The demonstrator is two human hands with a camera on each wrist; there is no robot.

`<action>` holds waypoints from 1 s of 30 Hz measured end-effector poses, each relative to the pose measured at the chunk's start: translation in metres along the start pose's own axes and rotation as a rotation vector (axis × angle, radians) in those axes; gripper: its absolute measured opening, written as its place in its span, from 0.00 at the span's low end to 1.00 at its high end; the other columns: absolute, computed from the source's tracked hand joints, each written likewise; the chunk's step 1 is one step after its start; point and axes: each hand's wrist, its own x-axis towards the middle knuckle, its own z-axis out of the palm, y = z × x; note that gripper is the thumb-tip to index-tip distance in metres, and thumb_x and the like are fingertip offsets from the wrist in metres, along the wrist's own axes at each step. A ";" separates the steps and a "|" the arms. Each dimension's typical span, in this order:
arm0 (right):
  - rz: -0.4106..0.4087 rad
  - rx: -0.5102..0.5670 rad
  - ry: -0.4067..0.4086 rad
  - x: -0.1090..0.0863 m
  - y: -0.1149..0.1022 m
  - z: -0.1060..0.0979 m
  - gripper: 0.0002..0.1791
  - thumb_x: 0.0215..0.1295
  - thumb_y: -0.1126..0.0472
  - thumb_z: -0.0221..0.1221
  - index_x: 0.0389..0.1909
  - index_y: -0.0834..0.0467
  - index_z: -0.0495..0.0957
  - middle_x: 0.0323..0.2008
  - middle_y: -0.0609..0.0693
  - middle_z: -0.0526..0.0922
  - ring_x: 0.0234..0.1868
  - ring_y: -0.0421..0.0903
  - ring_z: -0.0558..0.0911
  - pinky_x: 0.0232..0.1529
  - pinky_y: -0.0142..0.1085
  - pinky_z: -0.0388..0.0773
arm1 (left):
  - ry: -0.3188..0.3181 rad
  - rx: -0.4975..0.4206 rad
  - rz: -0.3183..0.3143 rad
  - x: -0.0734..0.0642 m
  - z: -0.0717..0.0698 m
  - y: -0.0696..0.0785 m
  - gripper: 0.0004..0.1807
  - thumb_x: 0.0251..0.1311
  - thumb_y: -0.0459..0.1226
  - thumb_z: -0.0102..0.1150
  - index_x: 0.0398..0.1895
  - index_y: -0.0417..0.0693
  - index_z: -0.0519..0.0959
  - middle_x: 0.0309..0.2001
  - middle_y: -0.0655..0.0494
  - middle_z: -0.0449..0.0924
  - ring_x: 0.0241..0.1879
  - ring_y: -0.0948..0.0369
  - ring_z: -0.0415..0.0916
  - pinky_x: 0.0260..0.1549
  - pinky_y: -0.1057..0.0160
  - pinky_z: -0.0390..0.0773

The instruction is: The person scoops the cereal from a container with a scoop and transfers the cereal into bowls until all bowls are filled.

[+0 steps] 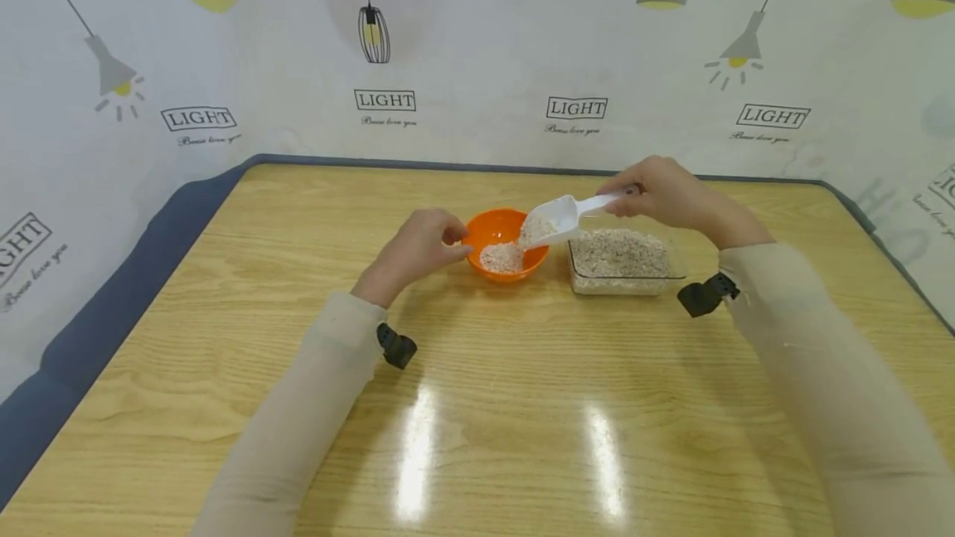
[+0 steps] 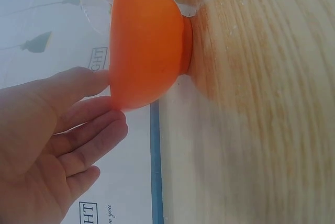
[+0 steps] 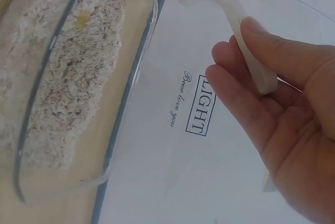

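Note:
In the head view my right hand [image 1: 660, 195] grips the handle of a white plastic scoop [image 1: 589, 205], thumb on one side and fingers on the other. The scoop, loaded with oat flakes [image 1: 539, 229], is tilted with its lip over the right side of an orange bowl [image 1: 507, 273]. Pale flakes [image 1: 501, 257] lie in the bottom of that bowl, which stands upright on the table. My left hand [image 1: 418, 249] pinches the bowl's left rim between thumb and fingertips. The left wrist view shows the orange bowl [image 2: 144, 46] from the side, with the thumb [image 2: 86, 81] at its rim.
Right of the bowl stands a clear rectangular container [image 1: 622, 287] filled with oat flakes [image 1: 622, 251], below my right hand. The wooden table [image 1: 477, 404] meets a lamp-patterned wall covering [image 1: 477, 48] at its back edge. Each wrist carries a small black camera.

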 end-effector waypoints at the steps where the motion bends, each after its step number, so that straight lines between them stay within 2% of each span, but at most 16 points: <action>1: -0.012 -0.011 -0.001 0.001 0.000 -0.001 0.14 0.60 0.66 0.59 0.46 0.68 0.78 0.27 0.52 0.82 0.25 0.44 0.76 0.24 0.36 0.68 | 0.001 0.001 0.001 0.000 0.000 0.000 0.15 0.56 0.37 0.61 0.44 0.37 0.80 0.42 0.47 0.79 0.40 0.56 0.74 0.41 0.60 0.74; 7: -0.052 -0.053 -0.014 0.007 -0.003 -0.004 0.12 0.59 0.67 0.59 0.44 0.67 0.80 0.27 0.51 0.83 0.24 0.44 0.75 0.23 0.34 0.69 | 0.000 0.000 0.002 0.000 0.000 -0.001 0.15 0.56 0.37 0.61 0.44 0.37 0.81 0.42 0.47 0.79 0.40 0.56 0.74 0.41 0.60 0.74; 12: -0.082 -0.092 -0.025 0.012 -0.010 -0.008 0.12 0.58 0.68 0.60 0.44 0.67 0.80 0.30 0.54 0.83 0.23 0.45 0.74 0.25 0.37 0.70 | 0.002 0.004 0.004 0.000 0.000 -0.001 0.15 0.56 0.37 0.61 0.44 0.37 0.81 0.42 0.47 0.79 0.40 0.56 0.74 0.41 0.61 0.74; 20: -0.149 -0.145 -0.022 0.016 -0.022 -0.008 0.10 0.56 0.70 0.61 0.40 0.67 0.81 0.35 0.59 0.83 0.35 0.52 0.80 0.37 0.46 0.75 | -0.002 0.003 0.004 0.000 -0.001 0.001 0.15 0.56 0.37 0.61 0.44 0.37 0.81 0.41 0.47 0.79 0.40 0.56 0.74 0.41 0.60 0.74; 30: -0.186 -0.210 0.004 0.017 -0.030 -0.004 0.10 0.53 0.72 0.63 0.38 0.67 0.82 0.36 0.60 0.82 0.36 0.53 0.80 0.37 0.46 0.76 | -0.008 0.006 -0.005 -0.001 -0.002 0.003 0.15 0.56 0.37 0.61 0.44 0.37 0.80 0.41 0.47 0.78 0.40 0.56 0.73 0.41 0.60 0.74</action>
